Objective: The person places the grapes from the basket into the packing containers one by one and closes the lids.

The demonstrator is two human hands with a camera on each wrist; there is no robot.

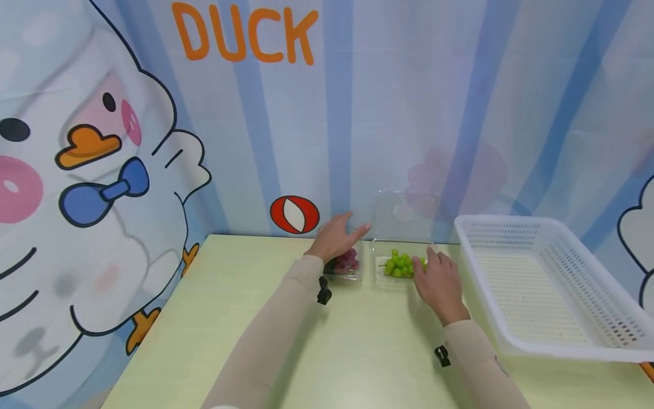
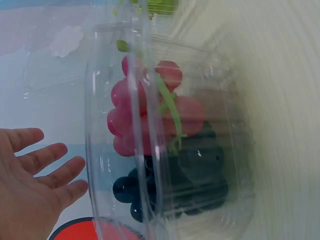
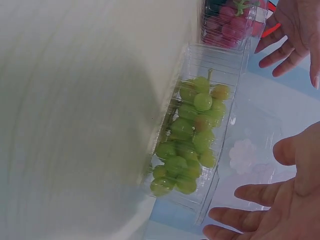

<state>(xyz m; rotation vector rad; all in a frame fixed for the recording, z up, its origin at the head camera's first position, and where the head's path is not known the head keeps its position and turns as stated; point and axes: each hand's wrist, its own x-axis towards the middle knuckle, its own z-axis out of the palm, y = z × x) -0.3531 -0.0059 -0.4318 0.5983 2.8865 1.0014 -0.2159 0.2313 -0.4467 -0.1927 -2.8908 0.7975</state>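
Two clear plastic boxes stand side by side at the back of the table. My left hand [image 1: 334,237] is spread over the left box [image 2: 150,200], which contains a bunch of red grapes [image 2: 127,117] and a bunch of dark grapes [image 2: 202,160]. Green grapes [image 1: 398,264] lie in the right box [image 3: 225,60], whose clear lid [image 1: 406,210] is raised against the backdrop. At that box's right side is my right hand [image 1: 440,283], fingers extended and holding nothing. In the left wrist view, the left fingers [image 2: 65,175] reach toward the box's rim.
A large white plastic basket [image 1: 482,301] with slotted walls stands to the right of the boxes. The pale yellow-green table [image 1: 245,278] ends at a striped blue cloth backdrop [image 1: 301,130] printed with a duck.
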